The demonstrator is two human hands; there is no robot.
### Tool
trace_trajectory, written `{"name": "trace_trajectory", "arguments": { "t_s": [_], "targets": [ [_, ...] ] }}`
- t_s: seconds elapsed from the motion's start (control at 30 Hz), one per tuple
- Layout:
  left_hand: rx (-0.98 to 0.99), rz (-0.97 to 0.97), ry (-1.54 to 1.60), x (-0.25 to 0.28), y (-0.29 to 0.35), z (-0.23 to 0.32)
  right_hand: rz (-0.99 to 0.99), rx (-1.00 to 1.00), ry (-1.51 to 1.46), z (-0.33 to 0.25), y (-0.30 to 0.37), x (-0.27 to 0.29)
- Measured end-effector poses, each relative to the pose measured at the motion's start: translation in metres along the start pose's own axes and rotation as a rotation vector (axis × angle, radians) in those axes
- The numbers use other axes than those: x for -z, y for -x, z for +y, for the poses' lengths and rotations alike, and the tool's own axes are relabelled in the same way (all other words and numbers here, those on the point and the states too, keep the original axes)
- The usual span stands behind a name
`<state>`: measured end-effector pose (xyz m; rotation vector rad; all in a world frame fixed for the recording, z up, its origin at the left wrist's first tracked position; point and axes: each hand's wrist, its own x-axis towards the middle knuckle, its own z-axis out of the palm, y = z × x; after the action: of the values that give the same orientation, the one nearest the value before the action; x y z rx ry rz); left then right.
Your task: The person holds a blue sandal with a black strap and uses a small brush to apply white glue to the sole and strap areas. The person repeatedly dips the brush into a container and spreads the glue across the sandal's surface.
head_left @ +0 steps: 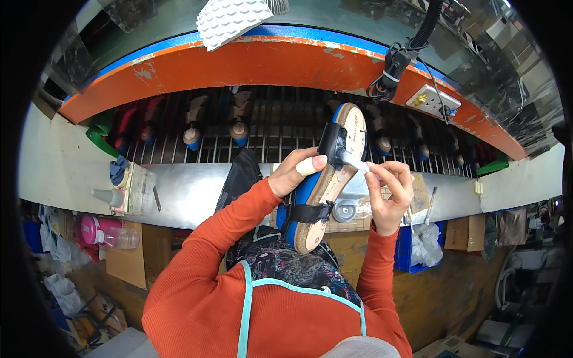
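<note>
Tilted in front of me is a sandal (343, 176) on a blue shoe last (306, 190), its tan sole side facing up. Two black straps cross it, a wide one (332, 141) toward the far end and a buckled-looking one (307, 213) toward the near end. My left hand (292, 172) grips its left side; the thumb, wrapped in pale tape, presses beside the wide strap. Between the thumb and fingers of my right hand (391, 194) is a slim white stick-like tool (356, 161), its end at the wide strap. I cannot make out its exact kind.
Beyond the metal ledge (179, 191), several shoes on blue lasts (240, 128) stand on a rack of bars under an orange beam (268, 62). Below the sandal sits a round grey-white container (344, 210). A blue bin (412, 253) with crumpled plastic stands at right.
</note>
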<state>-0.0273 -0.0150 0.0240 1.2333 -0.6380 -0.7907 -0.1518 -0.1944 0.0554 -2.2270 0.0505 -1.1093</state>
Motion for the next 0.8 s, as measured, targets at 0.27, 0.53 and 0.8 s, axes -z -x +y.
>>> {"name": "trace_trajectory", "arguments": {
  "t_s": [0.27, 0.53, 0.8],
  "targets": [
    [0.014, -0.06, 0.213, -0.007, -0.007, -0.008, -0.07, 0.12, 0.114, -0.009, 0.006, 0.019],
    [0.087, -0.034, 0.563, -0.02, -0.004, -0.006, 0.096, -0.134, 0.086, -0.007, 0.022, 0.002],
    [0.141, 0.177, 0.477, -0.008, 0.002, -0.017, -0.006, -0.326, -0.216, -0.029, 0.059, -0.017]
  ]
}}
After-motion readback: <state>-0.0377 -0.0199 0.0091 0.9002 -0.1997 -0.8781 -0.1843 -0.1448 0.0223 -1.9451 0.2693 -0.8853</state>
